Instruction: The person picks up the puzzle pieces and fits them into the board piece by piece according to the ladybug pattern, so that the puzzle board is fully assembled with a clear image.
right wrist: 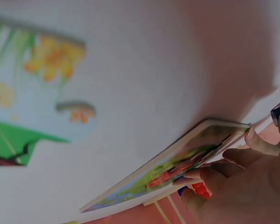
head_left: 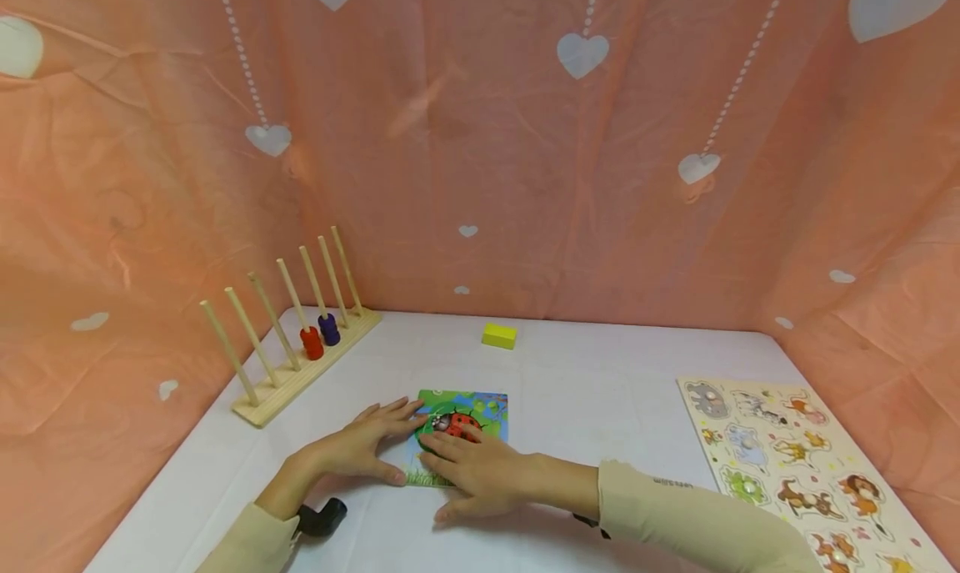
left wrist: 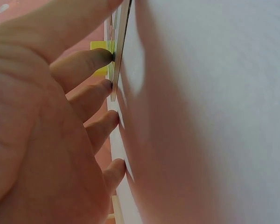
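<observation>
A small picture puzzle with a red ladybug [head_left: 491,408] lies flat on the white table, partly covered by both hands. My left hand [head_left: 367,444] is at its left side, fingers extended; in the left wrist view two fingertips touch the puzzle's edge [left wrist: 119,60] and the other two rest on the table. Spread over the lower right part of the picture is my right hand [head_left: 483,475], its fingers fairly straight. A loose jigsaw piece with yellow flowers [right wrist: 51,58] appears close up in the right wrist view; the head view does not show it.
A wooden peg stand [head_left: 300,381] with red rings [head_left: 312,344] and purple rings [head_left: 328,329] stands at the left. A yellow block [head_left: 499,335] lies toward the back. At the right is an animal peg puzzle board [head_left: 765,431]. A pink curtain [head_left: 510,181] encloses the table.
</observation>
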A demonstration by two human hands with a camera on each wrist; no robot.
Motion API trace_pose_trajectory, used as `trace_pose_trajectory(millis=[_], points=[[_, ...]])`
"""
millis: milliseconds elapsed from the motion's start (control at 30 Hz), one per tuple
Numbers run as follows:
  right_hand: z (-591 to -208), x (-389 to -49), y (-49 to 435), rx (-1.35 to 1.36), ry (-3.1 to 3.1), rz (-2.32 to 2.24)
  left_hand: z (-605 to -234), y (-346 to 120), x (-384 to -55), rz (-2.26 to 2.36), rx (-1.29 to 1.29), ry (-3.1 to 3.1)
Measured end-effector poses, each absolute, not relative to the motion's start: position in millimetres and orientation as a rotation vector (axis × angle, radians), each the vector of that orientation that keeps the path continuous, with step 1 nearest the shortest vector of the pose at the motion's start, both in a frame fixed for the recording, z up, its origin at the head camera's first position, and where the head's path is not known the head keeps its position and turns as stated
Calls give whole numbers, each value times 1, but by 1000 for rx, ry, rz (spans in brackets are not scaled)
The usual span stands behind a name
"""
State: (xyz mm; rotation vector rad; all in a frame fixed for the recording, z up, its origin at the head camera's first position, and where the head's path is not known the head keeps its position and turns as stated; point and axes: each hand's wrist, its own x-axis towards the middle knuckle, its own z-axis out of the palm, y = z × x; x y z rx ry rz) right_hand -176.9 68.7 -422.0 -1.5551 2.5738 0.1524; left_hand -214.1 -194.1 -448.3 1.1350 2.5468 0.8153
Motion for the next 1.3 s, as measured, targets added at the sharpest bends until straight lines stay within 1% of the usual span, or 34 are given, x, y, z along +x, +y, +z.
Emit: trace_pose_trajectory(millis=[433,900,1133,1300], points=[[-423,-169,66,-1530,2563,175,-448,-195,-212,823,1144,2553],[-420,-176,66,-1490,2478,-50,-447,-194,-213,830,1133,2550],[-419,-181,65,-1399,2402,-221,-447,-194,-213,831,1134,2548],[-421,-181,66,-1396,2400,-213,-448,-194,-213,824,1135,2549]])
